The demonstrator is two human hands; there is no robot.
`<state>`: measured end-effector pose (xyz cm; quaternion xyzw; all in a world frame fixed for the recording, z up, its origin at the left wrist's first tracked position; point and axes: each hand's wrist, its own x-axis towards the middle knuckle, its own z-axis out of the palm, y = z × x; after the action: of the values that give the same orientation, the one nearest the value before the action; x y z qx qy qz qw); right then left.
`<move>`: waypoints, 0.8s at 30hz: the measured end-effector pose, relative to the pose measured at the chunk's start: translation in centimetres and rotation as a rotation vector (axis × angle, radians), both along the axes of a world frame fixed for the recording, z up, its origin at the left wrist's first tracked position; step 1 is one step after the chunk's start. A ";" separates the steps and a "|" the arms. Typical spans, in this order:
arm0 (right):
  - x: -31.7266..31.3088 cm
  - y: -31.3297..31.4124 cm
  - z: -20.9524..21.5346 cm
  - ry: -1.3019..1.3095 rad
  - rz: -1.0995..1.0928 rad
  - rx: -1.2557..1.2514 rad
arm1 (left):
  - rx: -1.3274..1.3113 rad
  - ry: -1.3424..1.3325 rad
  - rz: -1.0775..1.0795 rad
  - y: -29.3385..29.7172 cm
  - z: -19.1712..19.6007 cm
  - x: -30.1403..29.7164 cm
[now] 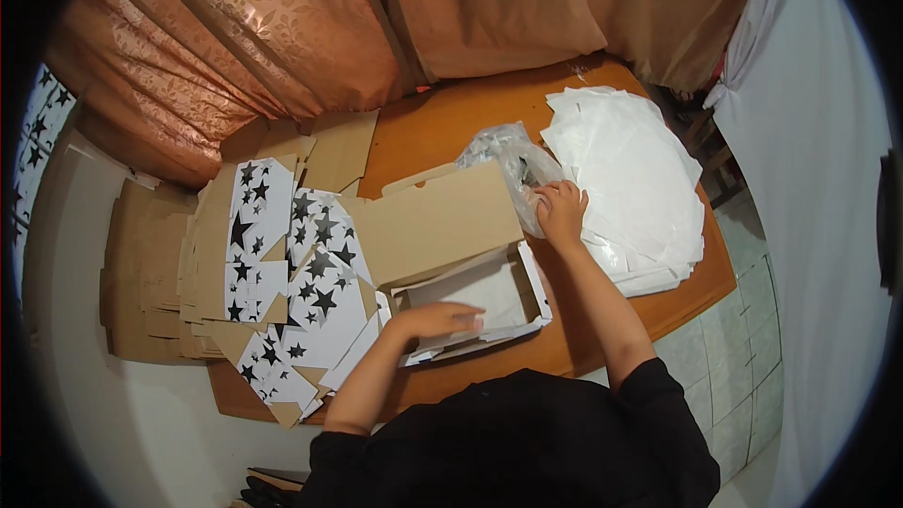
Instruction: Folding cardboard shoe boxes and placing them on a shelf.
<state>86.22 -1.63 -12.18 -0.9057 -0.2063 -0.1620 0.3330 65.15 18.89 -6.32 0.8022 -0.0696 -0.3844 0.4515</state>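
Head view: left hand (440, 320) flat, open on the white box (489, 296), right hand (562, 212) pinching the plastic bag (503, 155), which could tear if yanked.

I wear a plain black top, its fabric loose and softly creased across my chest. The sleeves are pushed up and end near my elbows, so both forearms are bare. My hands carry no gloves, rings or watch.
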 end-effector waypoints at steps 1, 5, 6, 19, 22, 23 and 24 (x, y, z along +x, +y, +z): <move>0.9 0.2 -0.2 0.017 0.010 -0.127 | 0.063 0.011 -0.030 0.1 1.5 -0.6; 2.7 2.6 -0.8 0.080 0.074 -0.264 | 0.001 0.026 0.006 1.0 1.3 -4.1; 2.8 3.0 -1.1 0.054 0.059 -0.308 | -0.007 0.067 0.056 0.8 1.1 -4.7; 2.6 4.1 -1.2 0.150 -0.049 -0.297 | 0.107 -0.124 0.193 0.9 0.2 -6.1; 2.5 4.1 -0.6 0.090 -0.123 -0.196 | 0.121 -0.029 0.205 1.2 -0.3 -6.3; 2.6 4.0 -0.1 0.087 -0.121 -0.182 | 0.122 -0.030 0.203 1.2 -0.1 -6.3; 2.6 4.0 0.5 0.085 -0.119 -0.168 | 0.103 -0.015 0.198 1.3 0.0 -6.2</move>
<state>88.80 2.38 -11.67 -0.9472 -0.1507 -0.1248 0.2540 58.91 20.20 -6.29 0.8301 0.0264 -0.3352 0.4448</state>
